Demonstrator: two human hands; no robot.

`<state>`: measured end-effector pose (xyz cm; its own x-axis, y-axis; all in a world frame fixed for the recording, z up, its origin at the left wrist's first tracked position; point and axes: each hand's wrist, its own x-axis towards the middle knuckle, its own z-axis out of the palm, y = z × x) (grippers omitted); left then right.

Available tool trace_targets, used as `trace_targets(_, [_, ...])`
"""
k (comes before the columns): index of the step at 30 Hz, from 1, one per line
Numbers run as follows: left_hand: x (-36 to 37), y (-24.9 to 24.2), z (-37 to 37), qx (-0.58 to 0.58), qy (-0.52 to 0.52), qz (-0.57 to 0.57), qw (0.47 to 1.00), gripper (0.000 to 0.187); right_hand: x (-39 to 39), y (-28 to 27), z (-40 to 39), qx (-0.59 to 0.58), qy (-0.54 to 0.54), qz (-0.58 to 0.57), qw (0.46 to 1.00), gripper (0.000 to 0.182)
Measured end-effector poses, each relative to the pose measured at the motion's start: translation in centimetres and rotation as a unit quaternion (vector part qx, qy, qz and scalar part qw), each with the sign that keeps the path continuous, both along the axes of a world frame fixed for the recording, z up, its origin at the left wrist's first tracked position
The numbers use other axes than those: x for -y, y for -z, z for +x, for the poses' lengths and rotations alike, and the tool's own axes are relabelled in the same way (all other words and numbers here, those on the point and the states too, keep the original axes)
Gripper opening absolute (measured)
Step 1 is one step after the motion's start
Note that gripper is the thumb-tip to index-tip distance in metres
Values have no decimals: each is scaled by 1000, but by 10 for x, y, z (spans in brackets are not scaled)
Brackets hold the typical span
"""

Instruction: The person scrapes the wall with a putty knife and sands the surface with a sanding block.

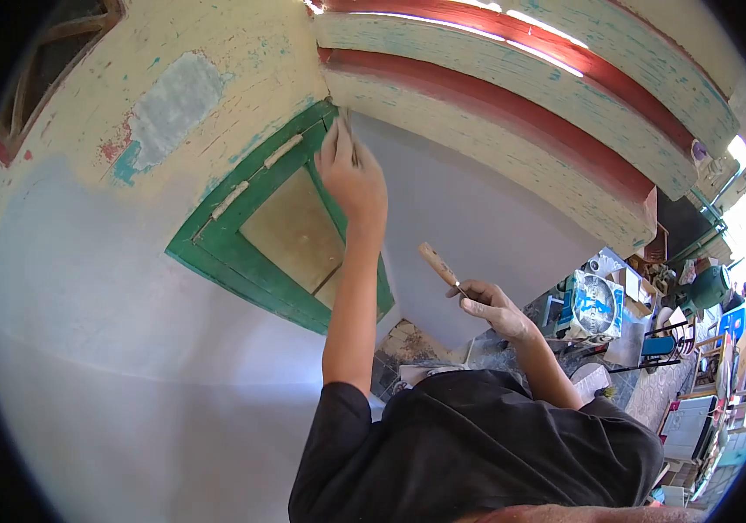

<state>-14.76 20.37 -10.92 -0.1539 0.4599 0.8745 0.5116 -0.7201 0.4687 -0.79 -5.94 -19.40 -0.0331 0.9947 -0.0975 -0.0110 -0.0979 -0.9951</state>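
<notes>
Raised high, my left hand (353,179) is at the upper corner of a green wooden frame with a panel (299,228), where the frame meets the grey wall. Its fingers are pressed together around something thin and greyish at their tips, which I cannot make out. Lower and to the right, my right hand (497,311) is closed on a tool with a wooden handle (439,264). The handle points up and left, away from the fingers, and the tool's other end is hidden by the hand. Pale dust or paste coats the right thumb.
Left of the frame, the wall (172,78) has flaking cream paint and a grey patch. Red and cream beams (478,105) slope overhead at right. Below them stand a printed bucket (595,305), a green gas cylinder (709,286), chairs and boxes on the floor.
</notes>
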Motion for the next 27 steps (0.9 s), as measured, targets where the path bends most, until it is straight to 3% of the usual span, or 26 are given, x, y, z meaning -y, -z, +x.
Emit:
trace_targets(4, [-16,-26,35,18,46,-3,999,40,3,8,11,11,6,13,1000,52])
trace_targets(7, [-5,-9,65,14,30,13,999,42,6,-3,13,10,75,31,997,48])
trace_targets(9, [18,12,82,77,71,47,993,42,9,-20,14,11,127,65,990,49])
trace_targets(12, [29,26,90,72,94,43,992,41,4,-39,18,1,121,125,985,48])
trace_targets(14, [14,5,83,96,92,48,990,40,-7,-50,16,-36,120,152,980,50])
trace_targets(16, [-13,-18,73,113,92,55,988,39,-16,-72,15,-4,110,201,973,55])
trace_targets(18, [-38,-34,69,90,26,87,992,41,-23,-93,16,68,113,201,971,58])
trace_targets(20, [-27,-28,76,109,35,69,991,41,-29,-102,15,229,170,282,916,61])
trace_targets(21, [-17,-21,79,123,43,51,990,40,-28,-105,16,229,172,283,915,61])
trace_targets(23, [20,15,93,128,72,55,988,40,-22,-111,21,340,264,333,839,59])
trace_targets(24, [29,19,96,133,101,61,984,39,-22,-115,24,341,263,337,837,59])
trace_targets(26, [14,18,92,113,95,76,986,39,-23,-126,30,454,363,417,698,53])
trace_targets(27, [11,18,88,90,89,81,989,39,-23,-131,36,458,358,415,700,53])
